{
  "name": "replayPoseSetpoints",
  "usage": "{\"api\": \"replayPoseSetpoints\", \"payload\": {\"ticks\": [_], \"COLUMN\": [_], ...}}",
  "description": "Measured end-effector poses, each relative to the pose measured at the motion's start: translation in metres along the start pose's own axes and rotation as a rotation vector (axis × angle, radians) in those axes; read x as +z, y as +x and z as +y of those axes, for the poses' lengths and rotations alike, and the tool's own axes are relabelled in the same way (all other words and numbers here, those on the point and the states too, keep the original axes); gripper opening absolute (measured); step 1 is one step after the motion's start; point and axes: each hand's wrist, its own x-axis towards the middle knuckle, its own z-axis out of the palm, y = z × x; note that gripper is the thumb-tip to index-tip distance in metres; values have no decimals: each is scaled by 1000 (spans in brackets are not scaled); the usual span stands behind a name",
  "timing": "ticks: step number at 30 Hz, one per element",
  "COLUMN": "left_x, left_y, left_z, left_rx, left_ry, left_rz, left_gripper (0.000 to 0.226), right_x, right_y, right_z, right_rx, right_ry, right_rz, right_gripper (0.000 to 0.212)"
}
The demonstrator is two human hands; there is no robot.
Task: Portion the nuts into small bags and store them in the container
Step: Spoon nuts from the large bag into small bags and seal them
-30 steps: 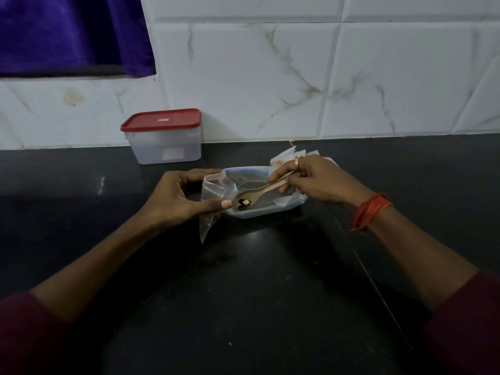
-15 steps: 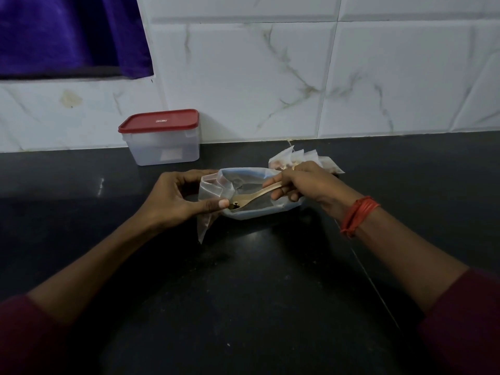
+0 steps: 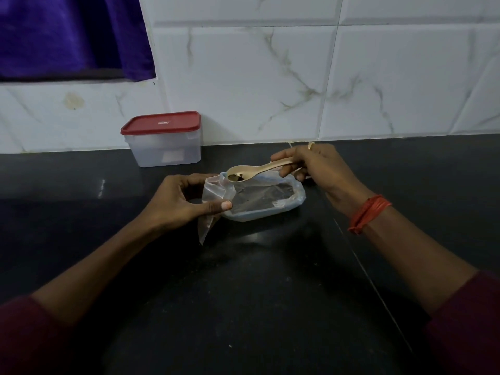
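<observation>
My left hand (image 3: 178, 203) pinches a small clear plastic bag (image 3: 213, 196) at its mouth, beside a shallow clear tray (image 3: 270, 209) lined with plastic on the black counter. My right hand (image 3: 313, 169) grips a wooden spoon (image 3: 254, 170) by the handle. The spoon's bowl holds a few dark nuts and hovers just above the bag's mouth and the tray's left end. A clear container with a red lid (image 3: 165, 139), closed, stands against the wall at the back left.
The black counter (image 3: 243, 293) stretches toward me. A white marble-tiled wall (image 3: 270, 77) rises behind it, with a purple cloth (image 3: 67, 36) hanging at the upper left. A seam in the counter (image 3: 373, 282) runs diagonally under my right forearm.
The spoon has risen out of the tray with nuts in its bowl and now hovers over the bag's mouth. My left hand has kept hold of the bag.
</observation>
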Motion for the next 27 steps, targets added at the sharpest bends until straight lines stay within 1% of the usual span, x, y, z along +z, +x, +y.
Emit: {"api": "replayPoseSetpoints", "payload": {"ticks": [3,6,10,12,16,18,19,21,24,25,27], "left_x": [0,0,0,0,-2,-2,-2,-1,0,0,-1], "left_y": [0,-1,1,1,1,1,2,1,1,1,1], "left_z": [0,-1,-1,-2,-4,-4,-5,-4,-3,-3,-3], "left_rx": [0,7,10,14,14,3,2,19,57,65,75], "left_ry": [14,9,13,9,8,5,4,6,3,6,16], "left_rz": [14,3,7,10,1,6,12,27,29,22,13], "left_gripper": [61,55,61,64,55,54,55,57,57,58,59], "right_x": [7,10,11,10,6,1,-2,-9,-17,-20,-24], "right_y": [-2,-2,-4,-4,-3,-5,-7,-8,-7,-7,-7], "right_z": [0,1,0,0,-2,-8,-10,-12,-9,-8,-7], "right_rx": [-145,-247,-298,-301,-267,-252,-267,-382,-590,-631,-715], "right_ry": [-77,-147,-206,-195,-167,-183,-223,-418,-859,-977,-1139], "right_rz": [-60,-134,-217,-207,-146,-73,-8,163,373,403,381], "right_gripper": [34,37,34,34,30,29,29,25,17,16,18]}}
